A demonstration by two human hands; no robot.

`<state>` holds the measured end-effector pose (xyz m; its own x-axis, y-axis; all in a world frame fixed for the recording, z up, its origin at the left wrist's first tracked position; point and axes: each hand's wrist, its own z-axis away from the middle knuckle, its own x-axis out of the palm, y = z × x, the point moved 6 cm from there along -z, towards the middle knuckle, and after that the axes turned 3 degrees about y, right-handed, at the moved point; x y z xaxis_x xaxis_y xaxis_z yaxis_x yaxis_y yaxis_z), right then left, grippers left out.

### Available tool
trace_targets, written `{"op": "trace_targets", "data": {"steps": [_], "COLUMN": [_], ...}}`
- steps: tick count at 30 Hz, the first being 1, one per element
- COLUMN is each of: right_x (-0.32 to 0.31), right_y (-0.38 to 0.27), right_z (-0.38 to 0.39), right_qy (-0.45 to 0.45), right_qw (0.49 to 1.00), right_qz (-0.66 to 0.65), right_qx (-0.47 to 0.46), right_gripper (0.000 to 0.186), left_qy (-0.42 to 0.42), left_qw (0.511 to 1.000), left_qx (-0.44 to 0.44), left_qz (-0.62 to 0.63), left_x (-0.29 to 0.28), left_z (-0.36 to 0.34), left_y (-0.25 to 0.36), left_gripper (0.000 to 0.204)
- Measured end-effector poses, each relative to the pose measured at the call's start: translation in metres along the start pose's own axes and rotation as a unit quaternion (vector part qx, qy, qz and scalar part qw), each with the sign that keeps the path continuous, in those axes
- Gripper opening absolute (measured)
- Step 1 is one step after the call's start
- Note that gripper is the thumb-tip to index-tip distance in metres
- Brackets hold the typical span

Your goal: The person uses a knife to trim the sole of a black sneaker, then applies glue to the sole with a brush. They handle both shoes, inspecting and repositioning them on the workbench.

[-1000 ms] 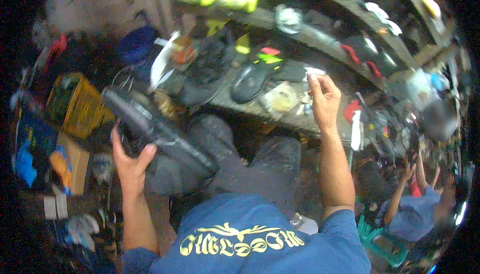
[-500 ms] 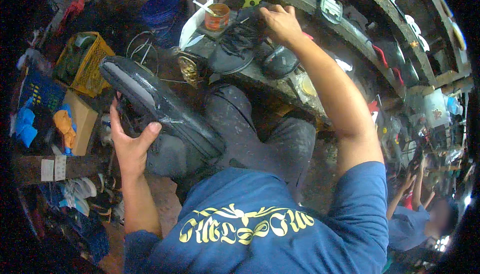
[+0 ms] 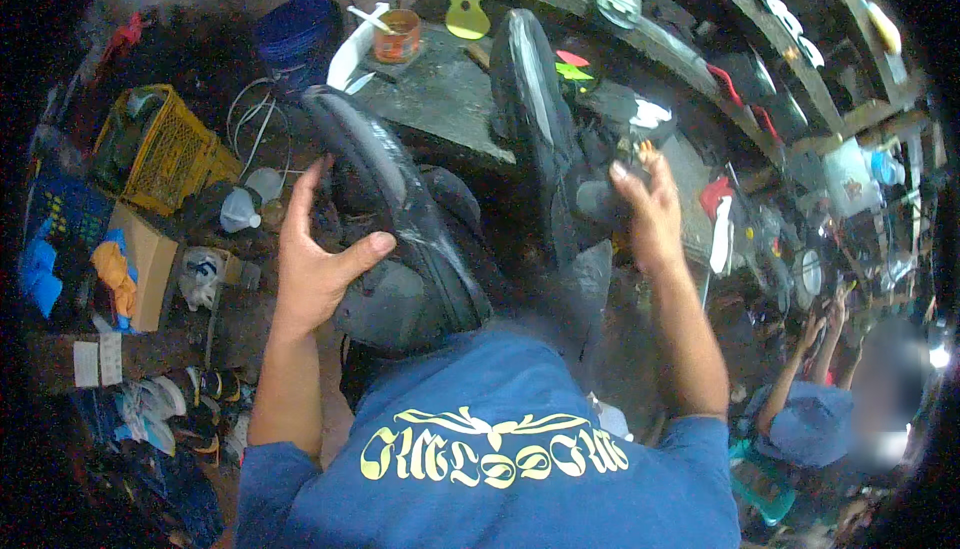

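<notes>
Left hand (image 3: pixel 318 267) grips a black leather shoe (image 3: pixel 400 239) sole-up over the lap while right hand (image 3: pixel 640 211) clasps a second dark shoe (image 3: pixel 545 139) sole-out above the grey workbench's (image 3: pixel 430 99) near edge, seemingly paired for comparison, orange glue tin (image 3: pixel 398 36) at far edge.

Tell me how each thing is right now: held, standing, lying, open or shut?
Left shoe: held up, sole facing the camera.
Right shoe: held up, sole showing.
Left hand: gripping the left shoe.
Right hand: gripping the right shoe.
Orange pot: upright on the bench, open, stick inside.
Yellow crate: on the floor, open top.
Cardboard box: open, cloths inside.
</notes>
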<state>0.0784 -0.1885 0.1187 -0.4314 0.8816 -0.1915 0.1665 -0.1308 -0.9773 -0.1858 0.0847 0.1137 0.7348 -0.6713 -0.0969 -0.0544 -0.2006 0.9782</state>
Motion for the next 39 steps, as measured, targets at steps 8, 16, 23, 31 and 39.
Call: {"op": "trace_targets", "data": {"steps": [8, 16, 23, 31, 39], "right_x": [-0.03, -0.036, -0.038, -0.045, -0.045], "right_y": [0.061, 0.063, 0.058, 0.054, 0.049], "right_z": [0.09, 0.118, 0.125, 0.131, 0.13], "right_qy": [0.12, 0.146, 0.141, 0.158, 0.162], "right_qw": [0.99, 0.988, 0.986, 0.984, 0.986], "right_qz": [-0.062, -0.052, -0.082, -0.08, -0.037], "right_qx": [0.048, 0.023, 0.017, 0.013, 0.0], "right_gripper": [0.04, 0.034, 0.034, 0.039, 0.043], "left_qy": [-0.126, -0.183, -0.205, -0.204, -0.203], "left_qw": [0.991, 0.979, 0.977, 0.97, 0.968], "left_qx": [-0.007, 0.023, -0.005, 0.036, 0.046], "left_qz": [-0.036, -0.088, -0.048, -0.123, -0.14], "left_x": [0.065, 0.087, 0.092, 0.095, 0.095], "left_z": [-0.003, 0.009, 0.014, 0.014, 0.017], "left_y": [0.023, 0.031, 0.029, 0.033, 0.033], "left_gripper": [0.096, 0.092, 0.095, 0.097, 0.097]}}
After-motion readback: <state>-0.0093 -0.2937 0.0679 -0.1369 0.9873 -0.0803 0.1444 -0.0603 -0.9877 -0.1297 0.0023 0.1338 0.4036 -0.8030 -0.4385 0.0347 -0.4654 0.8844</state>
